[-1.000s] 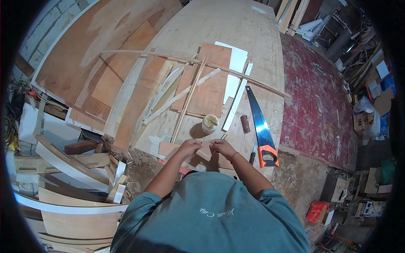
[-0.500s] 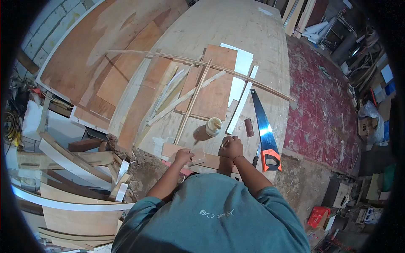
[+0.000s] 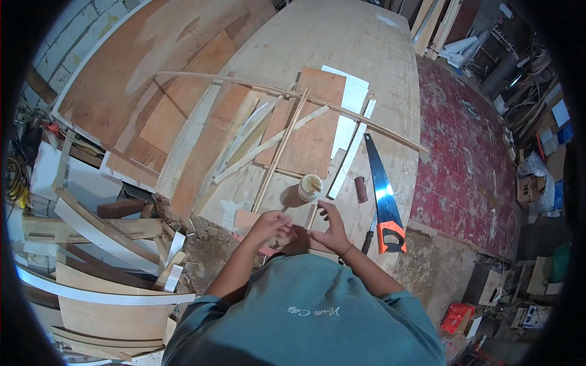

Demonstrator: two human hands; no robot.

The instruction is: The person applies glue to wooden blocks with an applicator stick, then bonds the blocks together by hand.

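Note:
My right hand (image 3: 333, 230) has its thumb and fingertips at the two ends of a small thin wood piece (image 3: 312, 217), which appears edge-on. Left of it, my left hand (image 3: 268, 228) is raised over the near table edge with its fingers loosely bent and apart, nothing showing in them. A flat wood strip (image 3: 245, 218) lies along that edge, partly hidden under my left hand. Just beyond my hands stands an open white tub (image 3: 310, 187) with pale contents and a stick-like tool in it.
To the right lie a handsaw (image 3: 386, 201) with an orange handle, a rolled brown sandpaper piece (image 3: 361, 190) and a dark-handled tool (image 3: 368, 239). A pale strip (image 3: 352, 149), a brown board (image 3: 317, 131) and long thin sticks (image 3: 284, 143) cover the table's middle. Curved offcuts (image 3: 110, 238) crowd the left.
My left hand has let go of the small wood piece and lifted. My right hand has opened from a fist to span that piece, now turned edge-on.

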